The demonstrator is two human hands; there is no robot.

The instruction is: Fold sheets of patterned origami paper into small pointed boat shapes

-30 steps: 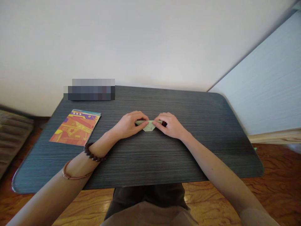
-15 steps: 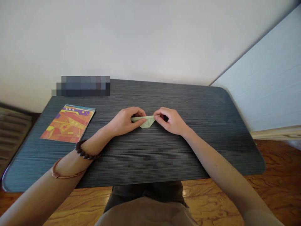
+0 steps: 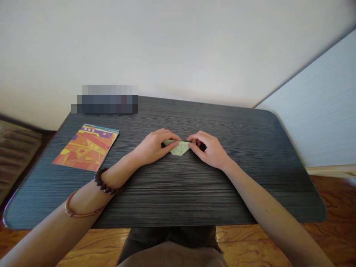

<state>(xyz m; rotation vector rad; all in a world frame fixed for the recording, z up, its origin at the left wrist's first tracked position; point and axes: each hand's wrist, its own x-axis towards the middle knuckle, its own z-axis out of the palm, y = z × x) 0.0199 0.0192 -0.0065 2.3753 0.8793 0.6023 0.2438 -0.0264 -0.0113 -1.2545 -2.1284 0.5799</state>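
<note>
A small folded sheet of pale green paper point(image 3: 180, 148) is held at the middle of the dark table, with crease lines showing on its face and its lower edge narrower than its top. My left hand point(image 3: 155, 146) pinches its left end between thumb and fingers. At the other end, my right hand point(image 3: 208, 149) grips the paper the same way. Fingers cover both tips of the paper. A dark beaded bracelet point(image 3: 104, 182) and a thin brown band point(image 3: 83, 214) circle my left wrist and forearm.
To the left on the dark table point(image 3: 172, 196) lies a stack of colourful booklets or sheets point(image 3: 86, 148). Behind it, near the wall point(image 3: 178, 48), a blurred-out dark object point(image 3: 107, 104) stands. A pale panel point(image 3: 319, 122) rises beyond the table's right end.
The view has shifted slightly, so the table and booklets sit a little further right. The paper now tilts flatter, showing more of its creased face; both hands keep hold of it.
</note>
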